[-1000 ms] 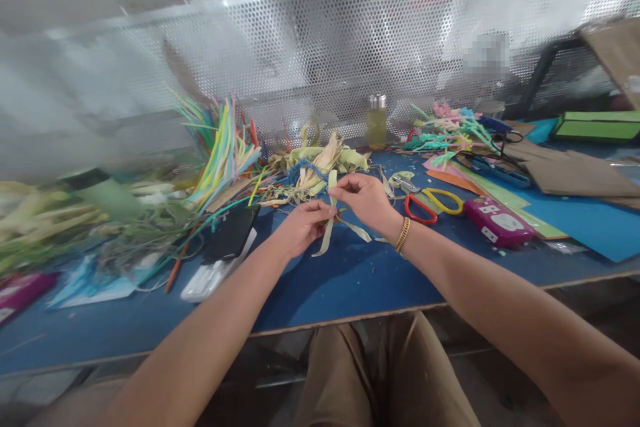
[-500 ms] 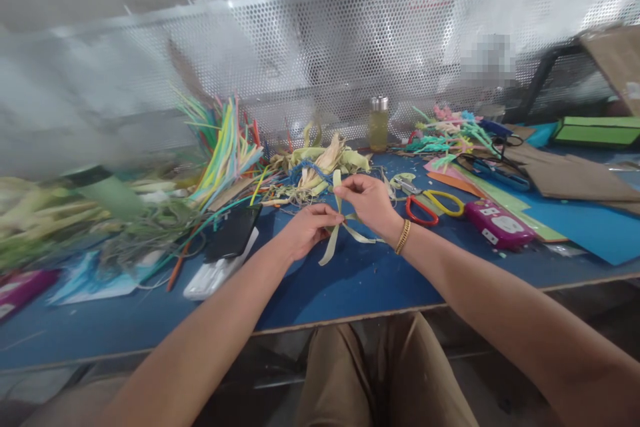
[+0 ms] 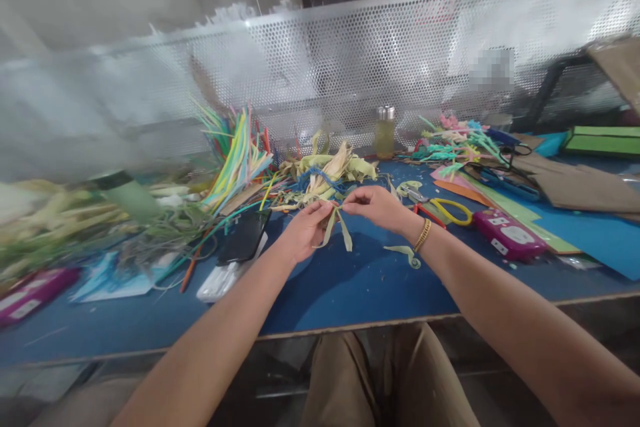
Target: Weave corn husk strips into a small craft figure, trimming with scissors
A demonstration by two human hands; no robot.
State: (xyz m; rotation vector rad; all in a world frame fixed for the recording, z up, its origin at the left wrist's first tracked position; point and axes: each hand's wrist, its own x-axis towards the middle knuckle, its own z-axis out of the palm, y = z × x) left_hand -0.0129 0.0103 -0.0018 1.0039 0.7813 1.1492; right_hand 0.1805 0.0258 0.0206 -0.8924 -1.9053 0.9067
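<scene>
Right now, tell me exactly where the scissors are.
In the head view, the scissors lie right of centre on the blue table, between the right hand and the nearby purple box, the red handle partly hidden by the wrist.

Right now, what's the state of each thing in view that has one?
Pale green strips: gripped, ends hanging
Left hand: closed on strips
Right hand: fingertips at strips, hold unclear
Bottle: upright, capped
Phone: lying, top face dark
Scissors: lying, partly hidden
Curled strip: lying loose
</scene>
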